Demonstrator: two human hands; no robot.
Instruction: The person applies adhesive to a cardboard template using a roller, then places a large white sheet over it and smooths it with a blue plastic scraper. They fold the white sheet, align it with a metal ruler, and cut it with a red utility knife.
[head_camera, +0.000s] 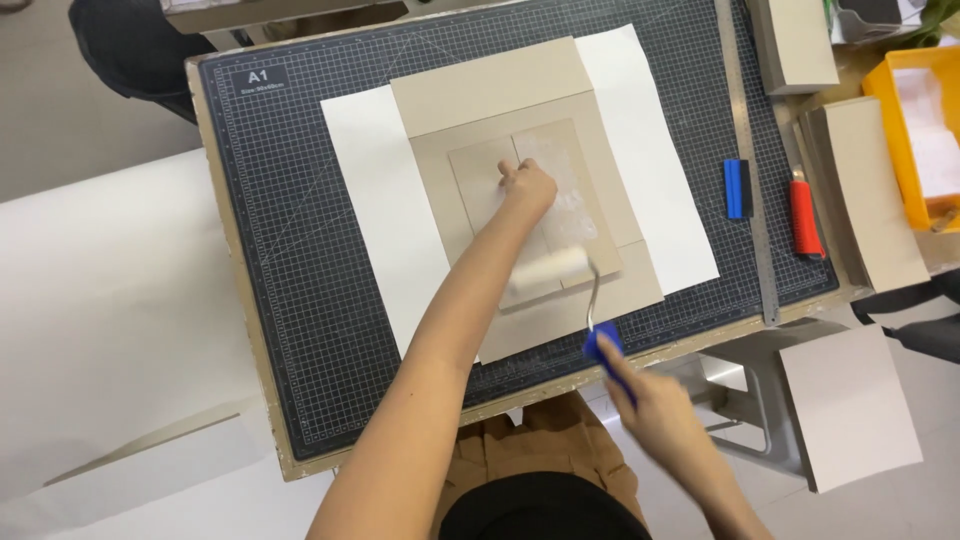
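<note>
My left hand (527, 187) presses flat on a small grey cardboard panel (480, 185) that lies on a larger grey board (500, 90). Under both lies a white sheet (375, 200), all on a dark cutting mat (270, 250). My right hand (655, 405) grips the blue handle of a small white foam roller (547, 271). The roller rests on the near edge of the cardboard panel, blurred by motion. Part of the panel looks glossy and wet.
A long metal ruler (748, 170) lies along the mat's right side, beside a blue block (737, 188) and a red-handled knife (805, 215). Grey boards (865, 200), a yellow bin (925, 130) and a loose board (850, 405) sit at right. White paper (100, 320) covers the left.
</note>
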